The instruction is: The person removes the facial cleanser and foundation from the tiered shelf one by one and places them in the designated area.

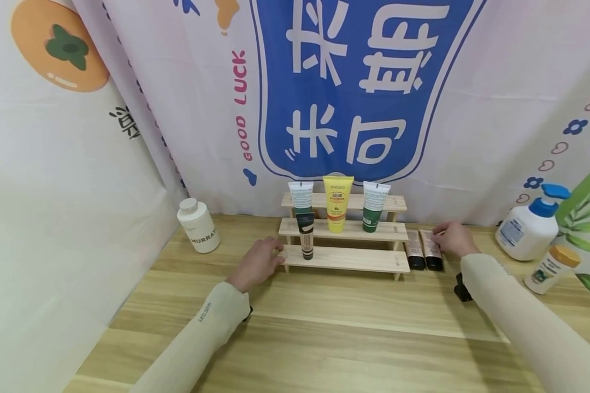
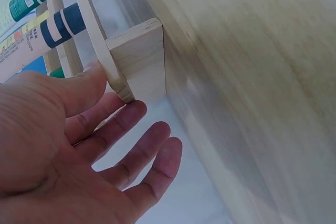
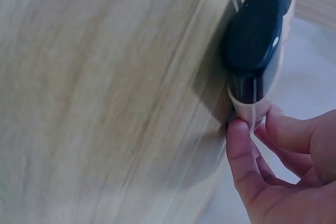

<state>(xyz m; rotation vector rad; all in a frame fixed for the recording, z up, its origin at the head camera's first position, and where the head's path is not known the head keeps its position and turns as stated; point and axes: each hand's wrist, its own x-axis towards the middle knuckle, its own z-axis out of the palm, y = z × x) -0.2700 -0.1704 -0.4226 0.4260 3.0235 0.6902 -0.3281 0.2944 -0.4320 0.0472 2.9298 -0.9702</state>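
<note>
1. The left hand (image 1: 258,263) pinches the left end of the lowest step of the wooden shelf (image 1: 354,260) between thumb and index finger; its other fingers are loosely bent and a little apart.
2. The right hand (image 1: 456,238) pinches the side of the right pink tube (image 1: 431,248) between thumb and fingertips, behind its black cap.
3. That tube lies on the table (image 1: 349,333), just right of the shelf, with its cap toward the near side.
4. The left pink tube (image 1: 415,248) lies close beside it, between it and the shelf, its black cap also pointing near.
5. The shelf stands on the far part of the table and has three steps, rising toward the far side.
6. On its lowest step, near the left end, a slim tube (image 1: 307,236) stands upright on its cap.
7. The yellow tube (image 1: 337,203) stands on the middle step, with the right green tube (image 1: 373,207) to its right.
8. The left green tube (image 1: 301,197) stands to the left of the yellow one; its base is hidden behind the slim tube.
9. A white bottle (image 1: 199,226) stands well left of the shelf.
10. At the far right are a pump bottle (image 1: 526,232), a small bottle (image 1: 550,270) nearer, and green leaves (image 1: 584,191).
11. A printed curtain (image 1: 211,136) hangs behind the shelf.
</note>
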